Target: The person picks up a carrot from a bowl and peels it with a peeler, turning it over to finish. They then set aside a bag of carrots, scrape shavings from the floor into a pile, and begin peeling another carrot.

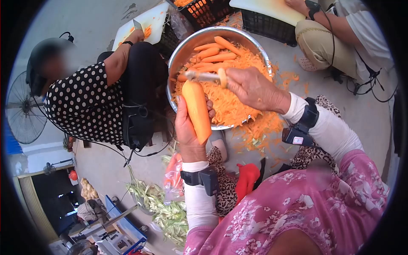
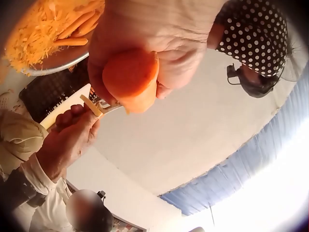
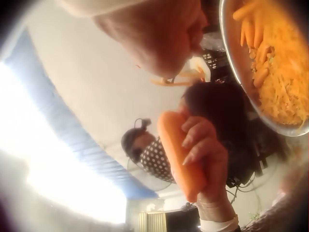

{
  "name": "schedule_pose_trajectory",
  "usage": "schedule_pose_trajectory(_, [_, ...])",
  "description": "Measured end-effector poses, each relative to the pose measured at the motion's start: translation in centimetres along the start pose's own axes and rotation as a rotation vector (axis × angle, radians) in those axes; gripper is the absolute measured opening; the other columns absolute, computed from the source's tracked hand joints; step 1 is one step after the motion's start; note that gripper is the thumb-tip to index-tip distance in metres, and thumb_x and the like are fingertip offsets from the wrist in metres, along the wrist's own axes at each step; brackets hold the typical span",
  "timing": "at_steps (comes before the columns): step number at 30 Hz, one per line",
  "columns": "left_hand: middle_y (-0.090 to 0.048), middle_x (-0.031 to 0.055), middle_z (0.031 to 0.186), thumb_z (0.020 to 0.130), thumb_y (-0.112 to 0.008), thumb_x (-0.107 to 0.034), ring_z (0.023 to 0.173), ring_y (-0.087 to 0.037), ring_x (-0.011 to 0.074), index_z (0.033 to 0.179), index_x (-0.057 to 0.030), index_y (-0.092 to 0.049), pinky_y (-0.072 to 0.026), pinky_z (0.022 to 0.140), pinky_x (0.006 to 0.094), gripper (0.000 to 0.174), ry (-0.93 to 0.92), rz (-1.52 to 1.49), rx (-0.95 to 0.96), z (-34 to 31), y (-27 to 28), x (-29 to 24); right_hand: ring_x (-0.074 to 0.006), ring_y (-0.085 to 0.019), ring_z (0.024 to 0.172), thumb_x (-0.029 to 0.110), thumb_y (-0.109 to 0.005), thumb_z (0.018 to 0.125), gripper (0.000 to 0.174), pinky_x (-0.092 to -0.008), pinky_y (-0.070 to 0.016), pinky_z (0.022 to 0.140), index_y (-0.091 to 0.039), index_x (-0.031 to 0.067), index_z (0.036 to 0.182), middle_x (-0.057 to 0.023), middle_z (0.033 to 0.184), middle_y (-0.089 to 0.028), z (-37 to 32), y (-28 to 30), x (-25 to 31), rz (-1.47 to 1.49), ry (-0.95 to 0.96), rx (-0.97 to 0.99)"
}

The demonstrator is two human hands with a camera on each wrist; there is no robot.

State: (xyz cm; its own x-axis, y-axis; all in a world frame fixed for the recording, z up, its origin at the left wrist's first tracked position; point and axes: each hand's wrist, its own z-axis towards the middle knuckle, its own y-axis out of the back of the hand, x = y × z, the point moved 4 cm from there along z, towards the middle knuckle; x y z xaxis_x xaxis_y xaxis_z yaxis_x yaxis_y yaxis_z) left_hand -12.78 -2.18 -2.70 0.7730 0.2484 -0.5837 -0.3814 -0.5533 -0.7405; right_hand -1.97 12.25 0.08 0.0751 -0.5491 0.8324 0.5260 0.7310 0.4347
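A thick, smooth orange carrot (image 1: 196,111) stands tilted in my left hand (image 1: 183,129), which wraps its thumb and fingers round it. The left wrist view shows its blunt orange end (image 2: 129,73) facing the camera. My right hand (image 1: 257,90) grips a peeler (image 1: 207,77) with a pale handle and a metal head. The peeler's head is right at the upper end of the carrot in the head view. Below both hands, a round metal basin (image 1: 173,58) holds a heap of carrot peelings (image 1: 227,102) and several slimmer-looking carrots (image 1: 219,57).
Peelings (image 1: 263,131) litter the floor right of the basin. Two people sit close by, one in a polka-dot top (image 1: 87,100) with a knife at a white board (image 1: 146,19). Black crates (image 1: 270,27) stand behind the basin. Husks (image 1: 168,214) and a plastic bag (image 1: 173,176) lie at lower left.
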Motion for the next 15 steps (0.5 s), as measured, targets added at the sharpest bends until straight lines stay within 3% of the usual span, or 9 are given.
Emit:
schedule_pose_trajectory(1, [-0.056, 0.0118, 0.092, 0.096, -0.040, -0.047, 0.079, -0.054, 0.0217, 0.117, -0.0017, -0.052, -0.0441, 0.058, 0.0297, 0.051, 0.001, 0.001, 0.000, -0.1, -0.3, 0.1, -0.0402, -0.058, 0.069, 0.018, -0.052, 0.089, 0.016, -0.0474, -0.0451, 0.060, -0.051, 0.0021, 0.086, -0.0194, 0.071, -0.057, -0.5, -0.4, 0.3, 0.001, 0.000, -0.001])
schedule_pose_trajectory(3, [-0.057, 0.0112, 0.092, 0.097, -0.039, -0.046, 0.078, -0.054, 0.0210, 0.117, -0.0016, -0.052, -0.0450, 0.060, 0.0305, 0.051, -0.070, 0.048, -0.269, -0.5, -0.4, -0.1, -0.0397, -0.058, 0.068, 0.019, -0.052, 0.088, 0.015, -0.0484, -0.0449, 0.060, -0.050, 0.0041, 0.086, -0.0182, 0.070, -0.056, -1.8, -1.9, 1.3, -0.023, 0.125, 0.162])
schedule_pose_trajectory(4, [-0.057, 0.0112, 0.092, 0.097, -0.039, -0.046, 0.078, -0.054, 0.0210, 0.117, -0.0016, -0.052, -0.0450, 0.060, 0.0305, 0.051, -0.067, 0.049, -0.269, -0.6, -0.8, 0.0, -0.0391, -0.058, 0.068, 0.019, -0.052, 0.088, 0.015, -0.0493, -0.0454, 0.060, -0.049, 0.0048, 0.086, -0.0173, 0.069, -0.056, -2.2, -2.3, 1.5, -0.048, 0.104, 0.228])
schedule_pose_trajectory(7, [-0.051, 0.0117, 0.093, 0.096, -0.040, -0.046, 0.078, -0.047, 0.0188, 0.114, -0.0008, -0.051, -0.0414, 0.061, 0.0274, 0.050, -0.058, 0.101, -0.337, -0.8, -0.2, 0.2, -0.0388, -0.058, 0.068, 0.019, -0.052, 0.088, 0.015, -0.0495, -0.0459, 0.061, -0.050, 0.0045, 0.085, -0.0175, 0.069, -0.057, -2.3, -2.3, 1.2, -0.120, 0.075, 0.162])
schedule_pose_trajectory(9, [-0.049, 0.0110, 0.093, 0.097, -0.039, -0.046, 0.075, -0.044, 0.0179, 0.115, -0.0010, -0.050, -0.0392, 0.059, 0.0266, 0.050, 0.027, 0.084, 0.057, -0.6, 0.4, 0.6, -0.0393, -0.058, 0.068, 0.019, -0.051, 0.089, 0.015, -0.0494, -0.0457, 0.060, -0.051, 0.0037, 0.085, -0.0180, 0.069, -0.057, -1.0, -1.3, -0.5, -0.218, 0.039, 0.044])
schedule_pose_trajectory(10, [-0.048, 0.0105, 0.092, 0.097, -0.038, -0.045, 0.073, -0.041, 0.0175, 0.116, -0.0007, -0.048, -0.0374, 0.058, 0.0264, 0.049, 0.023, 0.102, 0.089, -0.8, -0.3, 0.7, -0.0397, -0.059, 0.069, 0.018, -0.051, 0.089, 0.016, -0.0494, -0.0456, 0.060, -0.052, 0.0030, 0.085, -0.0185, 0.069, -0.057, -0.3, -0.5, -1.6, -0.314, 0.006, -0.072])
schedule_pose_trajectory(13, [-0.049, 0.0116, 0.094, 0.098, -0.036, -0.044, 0.075, -0.043, 0.0185, 0.118, -0.0005, -0.047, -0.0387, 0.059, 0.0263, 0.049, 0.039, 0.054, 0.159, -1.1, -1.1, 0.8, -0.0402, -0.059, 0.070, 0.019, -0.050, 0.090, 0.018, -0.0480, -0.0455, 0.059, -0.053, 0.0018, 0.085, -0.0187, 0.069, -0.058, 0.7, 0.4, -3.7, -0.284, -0.112, -0.112])
schedule_pose_trajectory(15, [-0.050, 0.0125, 0.095, 0.098, -0.036, -0.044, 0.076, -0.044, 0.0190, 0.119, -0.0006, -0.047, -0.0396, 0.060, 0.0264, 0.049, 0.021, 0.016, 0.099, -0.8, -1.0, 0.7, -0.0406, -0.058, 0.069, 0.021, -0.050, 0.091, 0.020, -0.0470, -0.0455, 0.059, -0.052, 0.0014, 0.086, -0.0180, 0.070, -0.058, 0.4, 0.3, -2.7, -0.268, -0.058, -0.112])
